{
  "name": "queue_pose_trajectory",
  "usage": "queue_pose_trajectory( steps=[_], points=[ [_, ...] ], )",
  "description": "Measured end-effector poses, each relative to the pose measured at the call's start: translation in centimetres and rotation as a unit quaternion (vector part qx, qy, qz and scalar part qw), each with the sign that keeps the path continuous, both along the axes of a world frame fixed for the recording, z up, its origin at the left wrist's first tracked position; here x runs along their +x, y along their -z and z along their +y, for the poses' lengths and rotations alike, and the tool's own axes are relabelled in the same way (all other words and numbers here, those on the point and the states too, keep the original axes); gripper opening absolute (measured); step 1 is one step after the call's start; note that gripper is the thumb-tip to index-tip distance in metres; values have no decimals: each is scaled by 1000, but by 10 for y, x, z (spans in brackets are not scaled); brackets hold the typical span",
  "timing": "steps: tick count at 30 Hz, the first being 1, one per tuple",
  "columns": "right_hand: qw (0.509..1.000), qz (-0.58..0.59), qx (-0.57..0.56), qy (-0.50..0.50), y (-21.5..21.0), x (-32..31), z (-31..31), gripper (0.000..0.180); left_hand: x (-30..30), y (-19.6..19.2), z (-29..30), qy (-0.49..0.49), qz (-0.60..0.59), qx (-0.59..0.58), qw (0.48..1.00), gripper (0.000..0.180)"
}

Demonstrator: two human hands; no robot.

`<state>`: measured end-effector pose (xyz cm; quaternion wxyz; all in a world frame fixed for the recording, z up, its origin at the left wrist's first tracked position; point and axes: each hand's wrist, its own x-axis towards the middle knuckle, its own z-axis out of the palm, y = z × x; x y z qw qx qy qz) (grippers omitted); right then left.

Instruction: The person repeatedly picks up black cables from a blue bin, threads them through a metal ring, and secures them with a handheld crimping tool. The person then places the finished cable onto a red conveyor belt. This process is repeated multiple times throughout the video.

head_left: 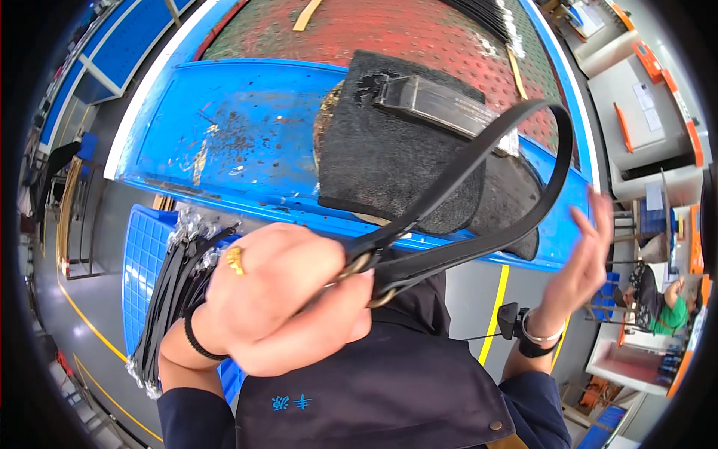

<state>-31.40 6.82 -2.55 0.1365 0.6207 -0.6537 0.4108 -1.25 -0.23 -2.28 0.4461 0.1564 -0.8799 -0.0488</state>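
A: Where is the black strap?
B: Looped above the blue table; left hand clenched on its buckle ends.
A: Right hand?
B: Open, fingers spread, just beside the loop, not touching.

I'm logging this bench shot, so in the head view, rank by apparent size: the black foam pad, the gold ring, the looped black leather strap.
1. Black foam pad
2. Looped black leather strap, nearer the camera, so unsure against the pad
3. Gold ring, smallest

Grey floor, yellow floor lines
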Motion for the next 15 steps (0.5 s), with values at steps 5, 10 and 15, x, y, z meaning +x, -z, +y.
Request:
queue_pose_trajectory(
  steps=[5,10,15],
  points=[
    [965,188,-19,-184,-25,50,11,40,-13,1,-2,23,-33,-69,997,24],
    [909,329,37,-252,-35,74,6,46,-13,-4,-4,49,-52,-92,993,22],
    [904,339,30,-258,-33,79,-2,46,-13,-3,-4,48,-41,-101,993,22]
  ],
)
